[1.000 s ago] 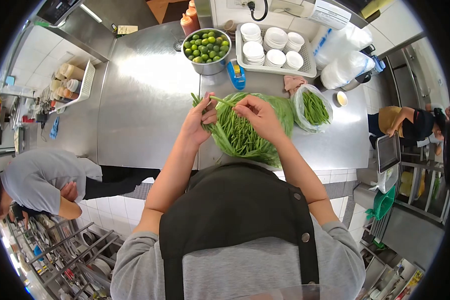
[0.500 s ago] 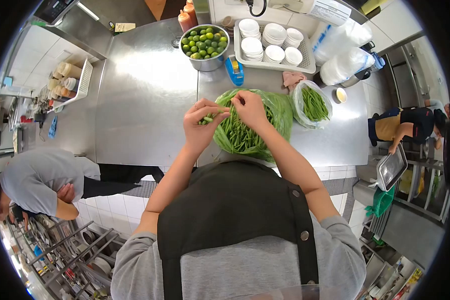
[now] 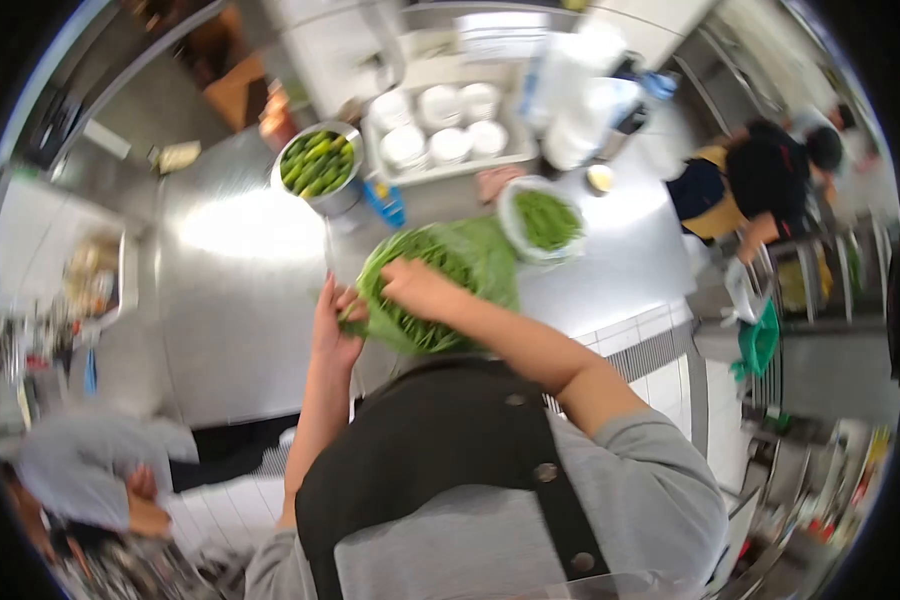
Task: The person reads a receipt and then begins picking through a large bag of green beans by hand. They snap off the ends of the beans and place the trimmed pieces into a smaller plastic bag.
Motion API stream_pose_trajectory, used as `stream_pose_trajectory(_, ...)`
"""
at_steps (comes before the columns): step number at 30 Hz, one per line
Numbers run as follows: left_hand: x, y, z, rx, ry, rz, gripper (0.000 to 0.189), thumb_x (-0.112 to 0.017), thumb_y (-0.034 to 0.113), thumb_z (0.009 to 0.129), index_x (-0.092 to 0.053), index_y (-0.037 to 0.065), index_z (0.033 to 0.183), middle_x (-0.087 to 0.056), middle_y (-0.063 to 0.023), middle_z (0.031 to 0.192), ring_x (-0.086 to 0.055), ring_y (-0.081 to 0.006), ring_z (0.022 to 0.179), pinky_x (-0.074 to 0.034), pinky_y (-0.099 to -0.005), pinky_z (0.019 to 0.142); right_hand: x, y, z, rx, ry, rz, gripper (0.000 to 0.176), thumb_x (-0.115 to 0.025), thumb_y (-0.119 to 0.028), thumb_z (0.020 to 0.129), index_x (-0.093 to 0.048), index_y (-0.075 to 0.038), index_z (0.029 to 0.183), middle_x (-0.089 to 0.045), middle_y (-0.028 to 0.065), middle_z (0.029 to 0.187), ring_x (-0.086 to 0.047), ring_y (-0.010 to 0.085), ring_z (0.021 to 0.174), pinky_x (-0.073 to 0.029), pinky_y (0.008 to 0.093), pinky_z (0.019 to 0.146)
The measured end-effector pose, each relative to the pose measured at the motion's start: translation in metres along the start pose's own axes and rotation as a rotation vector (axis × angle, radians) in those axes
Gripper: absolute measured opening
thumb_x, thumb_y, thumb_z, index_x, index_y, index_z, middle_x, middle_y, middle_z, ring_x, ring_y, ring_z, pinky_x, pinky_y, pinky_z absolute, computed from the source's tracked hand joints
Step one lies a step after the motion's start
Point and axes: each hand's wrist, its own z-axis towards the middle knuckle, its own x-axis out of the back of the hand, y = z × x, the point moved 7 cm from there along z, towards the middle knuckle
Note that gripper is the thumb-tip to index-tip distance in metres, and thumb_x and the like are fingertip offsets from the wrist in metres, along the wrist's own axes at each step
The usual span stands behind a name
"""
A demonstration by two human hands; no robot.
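Green beans (image 3: 436, 256) fill an open green plastic bag (image 3: 492, 258) on the steel table, just in front of me. My left hand (image 3: 336, 325) is at the bag's left edge, its fingers curled round some short green bean pieces. Over the left part of the pile, my right hand (image 3: 417, 287) reaches down with its fingertips among the beans. Blur and the beans keep me from seeing whether it grips one. To the right of the big bag stands a smaller clear bag (image 3: 511, 232) with trimmed-looking green beans (image 3: 547, 220).
Behind are a metal pot (image 3: 342, 197) of green limes, a blue tape dispenser (image 3: 384, 205) and a white tray (image 3: 440, 176) of stacked small dishes. A pink cloth (image 3: 497, 183) lies by the tray. One person (image 3: 110, 460) is at left, others (image 3: 760, 180) at right.
My hands have moved apart: the right has gone down into the beans, while the left stays by the bag with its pieces. The whole view has turned and shifted.
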Motion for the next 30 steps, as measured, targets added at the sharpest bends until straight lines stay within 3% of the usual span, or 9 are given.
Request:
stream_pose_trajectory(1, 0.003, -0.006, -0.001, -0.006, 0.168, 0.046, 0.039, -0.055, 0.035, 0.103, -0.042, 0.017, 0.071, -0.037, 0.0059, 0.061, -0.038, -0.0060, 0.054, -0.036, -0.0219, 0.047, 0.000, 0.002, -0.001, -0.019, 0.019, 0.033, 0.006, -0.063, -0.009, 0.073, -0.068, -0.007, 0.072, -0.062, 0.0124, 0.095, -0.063, 0.0311, 0.097, -0.056, 0.0445, 0.075)
stream_pose_trajectory(5, 0.033, -0.010, 0.022, 0.195, -0.047, 0.126, 0.040, -0.059, 0.033, 0.100, -0.041, 0.014, 0.070, -0.042, 0.0047, 0.065, -0.040, -0.0061, 0.052, -0.035, -0.0206, 0.046, 0.003, 0.013, 0.005, 0.063, 0.063, 0.311, 0.005, -0.068, -0.012, 0.074, -0.065, -0.008, 0.076, -0.061, 0.0097, 0.091, -0.061, 0.0291, 0.098, -0.052, 0.0416, 0.079)
stream_pose_trajectory(8, 0.014, 0.007, 0.010, -0.173, 0.138, 0.453, 0.032, -0.062, 0.029, 0.099, -0.056, 0.007, 0.077, -0.049, 0.0037, 0.066, -0.038, -0.0058, 0.049, -0.031, -0.0218, 0.045, 0.034, 0.022, 0.005, 0.032, 0.198, 0.652, 0.007, -0.068, -0.010, 0.078, -0.066, -0.003, 0.078, -0.063, 0.0125, 0.085, -0.063, 0.0304, 0.084, -0.051, 0.0415, 0.074)
stream_pose_trajectory(11, -0.016, 0.003, -0.004, -0.295, 0.198, 0.815, 0.023, -0.068, 0.020, 0.095, -0.069, -0.003, 0.096, -0.057, 0.0016, 0.067, -0.039, -0.0040, 0.050, -0.029, -0.0222, 0.045, 0.075, 0.022, -0.007, -0.159, 0.235, 0.792, 0.011, -0.069, -0.010, 0.078, -0.067, 0.000, 0.080, -0.065, 0.0149, 0.082, -0.065, 0.0303, 0.078, -0.051, 0.0402, 0.072)
stream_pose_trajectory(14, -0.011, -0.007, 0.008, -0.225, -0.006, 1.025, 0.027, -0.072, 0.009, 0.090, -0.069, -0.006, 0.112, -0.066, -0.0024, 0.073, -0.041, -0.0022, 0.053, -0.028, -0.0219, 0.045, 0.092, 0.018, -0.018, -0.261, 0.228, 0.909, 0.015, -0.069, -0.012, 0.079, -0.068, 0.002, 0.085, -0.067, 0.0172, 0.083, -0.066, 0.0293, 0.078, -0.051, 0.0391, 0.071)
stream_pose_trajectory(18, -0.044, -0.011, -0.003, -0.395, 0.038, 1.216, 0.019, -0.076, 0.004, 0.085, -0.073, -0.006, 0.100, -0.071, -0.0053, 0.078, -0.057, -0.0096, 0.062, -0.044, -0.0241, 0.059, 0.089, 0.019, -0.024, -0.209, 0.378, 0.693, 0.015, -0.069, -0.008, 0.083, -0.067, 0.003, 0.092, -0.066, 0.0167, 0.086, -0.064, 0.0327, 0.081, -0.050, 0.0399, 0.076)
stream_pose_trajectory(24, -0.054, -0.005, -0.009, -0.665, -0.075, 1.612, 0.014, -0.073, 0.001, 0.085, -0.071, -0.008, 0.096, -0.070, -0.0064, 0.080, -0.061, -0.0117, 0.077, -0.048, -0.0267, 0.074, 0.083, 0.011, -0.027, -0.154, 0.429, 0.523, 0.012, -0.067, -0.007, 0.086, -0.061, 0.003, 0.090, -0.063, 0.0137, 0.083, -0.061, 0.0306, 0.075, -0.049, 0.0394, 0.073)
stream_pose_trajectory(27, -0.039, -0.002, -0.004, -0.666, -0.065, 1.307, 0.012, -0.072, 0.001, 0.087, -0.071, -0.008, 0.095, -0.070, -0.0072, 0.086, -0.061, -0.0129, 0.078, -0.048, -0.0277, 0.077, 0.066, 0.024, -0.025, -0.376, 0.457, 0.983, 0.011, -0.068, -0.003, 0.084, -0.061, 0.005, 0.088, -0.064, 0.0124, 0.077, -0.061, 0.0248, 0.068, -0.050, 0.0371, 0.068)
stream_pose_trajectory(30, -0.036, 0.000, -0.007, -0.711, 0.008, 1.116, 0.016, -0.071, 0.006, 0.090, -0.070, -0.007, 0.099, -0.068, -0.0056, 0.086, -0.056, -0.0099, 0.070, -0.044, -0.0245, 0.065, 0.018, 0.027, -0.015, -0.596, 0.533, 2.008, 0.013, -0.070, -0.004, 0.084, -0.061, 0.004, 0.090, -0.064, 0.0115, 0.076, -0.058, 0.0170, 0.065, -0.050, 0.0332, 0.065)
